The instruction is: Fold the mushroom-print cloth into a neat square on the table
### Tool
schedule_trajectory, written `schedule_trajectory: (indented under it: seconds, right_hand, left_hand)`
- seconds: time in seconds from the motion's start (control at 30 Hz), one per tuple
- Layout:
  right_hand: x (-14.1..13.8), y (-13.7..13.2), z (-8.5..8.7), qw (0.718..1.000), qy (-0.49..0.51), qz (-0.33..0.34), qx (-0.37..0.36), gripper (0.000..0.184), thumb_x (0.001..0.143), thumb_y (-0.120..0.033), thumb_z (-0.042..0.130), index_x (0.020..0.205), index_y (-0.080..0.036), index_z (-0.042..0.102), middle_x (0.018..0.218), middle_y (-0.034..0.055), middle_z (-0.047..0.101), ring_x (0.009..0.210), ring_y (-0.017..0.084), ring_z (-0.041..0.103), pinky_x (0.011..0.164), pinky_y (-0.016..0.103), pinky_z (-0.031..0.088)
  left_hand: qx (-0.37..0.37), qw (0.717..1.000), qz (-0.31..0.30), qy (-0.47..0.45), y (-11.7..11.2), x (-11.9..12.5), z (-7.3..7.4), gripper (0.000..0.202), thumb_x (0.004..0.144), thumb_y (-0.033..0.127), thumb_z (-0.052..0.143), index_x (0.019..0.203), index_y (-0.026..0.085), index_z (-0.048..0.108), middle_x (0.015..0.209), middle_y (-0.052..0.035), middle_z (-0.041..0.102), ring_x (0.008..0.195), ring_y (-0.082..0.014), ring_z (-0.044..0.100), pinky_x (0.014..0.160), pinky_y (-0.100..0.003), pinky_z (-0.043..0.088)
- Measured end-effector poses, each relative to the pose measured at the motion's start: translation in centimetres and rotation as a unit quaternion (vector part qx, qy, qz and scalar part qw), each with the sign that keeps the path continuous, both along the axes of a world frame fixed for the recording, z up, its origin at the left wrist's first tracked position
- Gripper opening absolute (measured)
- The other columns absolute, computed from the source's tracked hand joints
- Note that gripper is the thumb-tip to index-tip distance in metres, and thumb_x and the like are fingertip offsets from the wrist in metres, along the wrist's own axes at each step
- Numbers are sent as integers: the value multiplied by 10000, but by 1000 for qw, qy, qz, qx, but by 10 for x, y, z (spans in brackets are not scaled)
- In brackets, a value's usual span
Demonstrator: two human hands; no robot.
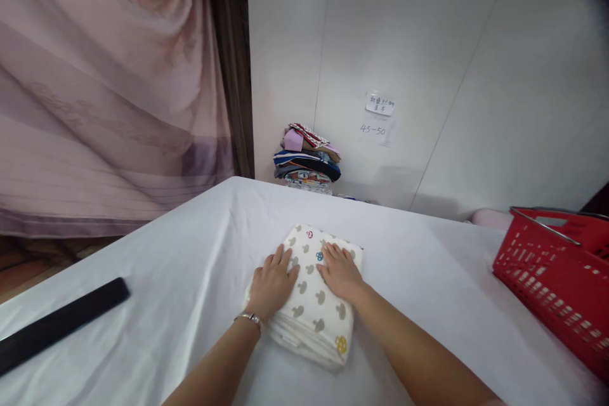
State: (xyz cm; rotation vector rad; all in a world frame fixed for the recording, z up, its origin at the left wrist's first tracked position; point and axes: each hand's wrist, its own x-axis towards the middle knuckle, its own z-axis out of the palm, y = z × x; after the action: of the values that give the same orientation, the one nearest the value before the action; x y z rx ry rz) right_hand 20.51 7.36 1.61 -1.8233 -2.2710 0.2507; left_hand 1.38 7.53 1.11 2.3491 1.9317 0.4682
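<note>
A folded white cloth [309, 295] printed with grey, red, blue and yellow mushrooms lies in the middle of the white-covered table [190, 254]. Its layers show along the near edge. My left hand [273, 284] rests flat over its left side, fingers stretched forward, a bracelet on the wrist. Across the upper right part of the cloth lies my right hand [340, 271], palm down with the fingers spread. Neither hand grips anything.
At the right edge stands a red plastic basket [556, 279] with a metal handle. A long black strip [66, 323] lies on the left. Beyond the far table edge is a pile of folded clothes [308, 158] against a white wall. A pink curtain [109, 89] hangs at left.
</note>
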Motion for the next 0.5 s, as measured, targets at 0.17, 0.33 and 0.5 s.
schedule_trajectory:
  seconds: [0.17, 0.33, 0.5]
  right_hand:
    - [8, -26, -2, 1000, -15, -11, 22, 507, 943, -377, 343, 1384, -144, 432, 1486, 111, 345, 1397, 243, 239, 1153, 434, 138]
    - [17, -47, -7, 999, 1, -27, 28, 504, 920, -363, 354, 1386, -192, 441, 1484, 71, 354, 1398, 241, 243, 1152, 445, 180]
    - [25, -61, -10, 999, 25, -48, 4, 527, 896, -390, 351, 1375, -203, 462, 1509, 50, 296, 1414, 234, 180, 1149, 430, 218]
  left_hand:
    - [5, 1000, 1, -13, 0, -2, -2, 477, 911, 398, 347, 1337, 215, 463, 1484, -79, 363, 1267, -282, 410, 949, -473, 415]
    - [-3, 1000, -2, -24, 1, -3, -1, 475, 907, 402, 346, 1333, 228, 466, 1484, -79, 362, 1263, -278, 411, 945, -477, 411]
    - [-7, 1000, 2, -26, -1, -3, 1, 476, 901, 406, 351, 1328, 231, 464, 1483, -76, 364, 1270, -262, 412, 948, -466, 410]
